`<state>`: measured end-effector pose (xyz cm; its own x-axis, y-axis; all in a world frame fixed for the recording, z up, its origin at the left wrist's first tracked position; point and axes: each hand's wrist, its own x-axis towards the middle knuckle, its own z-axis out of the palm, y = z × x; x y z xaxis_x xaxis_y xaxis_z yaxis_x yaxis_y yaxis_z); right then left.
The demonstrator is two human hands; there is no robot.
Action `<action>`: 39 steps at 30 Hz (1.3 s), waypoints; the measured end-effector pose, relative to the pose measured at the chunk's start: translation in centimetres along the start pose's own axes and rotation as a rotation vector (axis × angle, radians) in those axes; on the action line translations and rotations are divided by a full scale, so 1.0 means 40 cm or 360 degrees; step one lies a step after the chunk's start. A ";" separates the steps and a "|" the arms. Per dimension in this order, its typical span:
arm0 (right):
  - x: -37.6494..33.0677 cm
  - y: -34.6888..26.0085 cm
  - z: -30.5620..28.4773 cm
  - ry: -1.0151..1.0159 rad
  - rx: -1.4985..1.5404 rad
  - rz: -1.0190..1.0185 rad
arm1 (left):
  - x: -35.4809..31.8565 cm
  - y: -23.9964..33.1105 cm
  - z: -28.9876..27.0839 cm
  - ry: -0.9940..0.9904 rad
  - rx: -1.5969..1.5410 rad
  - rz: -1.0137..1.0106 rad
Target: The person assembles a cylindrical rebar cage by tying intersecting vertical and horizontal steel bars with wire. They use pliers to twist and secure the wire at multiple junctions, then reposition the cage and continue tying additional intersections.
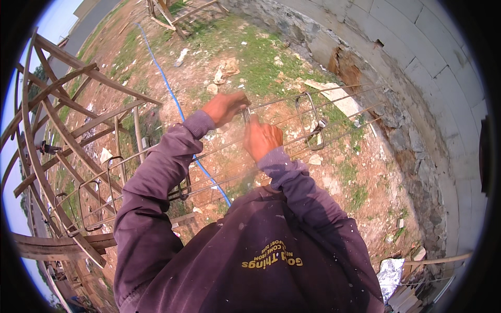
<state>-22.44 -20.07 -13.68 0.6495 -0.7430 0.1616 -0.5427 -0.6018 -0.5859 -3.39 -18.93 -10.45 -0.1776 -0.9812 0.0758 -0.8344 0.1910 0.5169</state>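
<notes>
Long thin steel rebar rods run across in front of me, with rectangular wire stirrups hung around them. One stirrup stands to the right of my hands, and a small dark metal object sits at its right side. My left hand is closed at the upper rods, its fingers on a narrow metal stirrup seen nearly edge-on. Just below and to the right, my right hand is closed on the lower part of that same stirrup. Its fingertips are partly hidden.
More stirrups hang along the rods at left, beside a wooden frame of crossed poles. A blue hose crosses the rubble-strewn grass beneath. A block wall on a stone footing rises at right. Silver foil lies at lower right.
</notes>
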 end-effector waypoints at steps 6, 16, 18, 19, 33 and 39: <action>0.038 0.016 -0.011 0.0266 -0.0065 -0.0100 | -0.001 -0.002 0.001 0.0039 0.0041 -0.0165; 0.192 0.163 -0.038 -0.0048 0.0340 -0.0229 | -0.008 0.047 0.008 0.0073 -0.0002 -0.0279; 0.225 0.198 -0.037 -0.0231 0.0562 -0.0372 | -0.011 0.061 0.007 0.0068 0.0036 -0.0321; 0.236 0.210 -0.035 -0.0360 0.0624 -0.0365 | -0.014 0.066 0.007 0.0061 0.0060 -0.0358; 0.275 0.233 -0.023 -0.0840 0.1187 -0.0154 | -0.012 0.048 0.017 -0.0234 -0.0238 -0.0783; 0.281 0.236 -0.031 -0.0923 0.1158 -0.0163 | -0.005 0.061 0.017 -0.0133 -0.0166 -0.0764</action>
<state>-20.95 -34.45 -16.40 0.9462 -0.3166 -0.0667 -0.1287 -0.1791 -0.9754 -5.72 -18.25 -9.78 0.1692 -0.9511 -0.2583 -0.7764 -0.2901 0.5595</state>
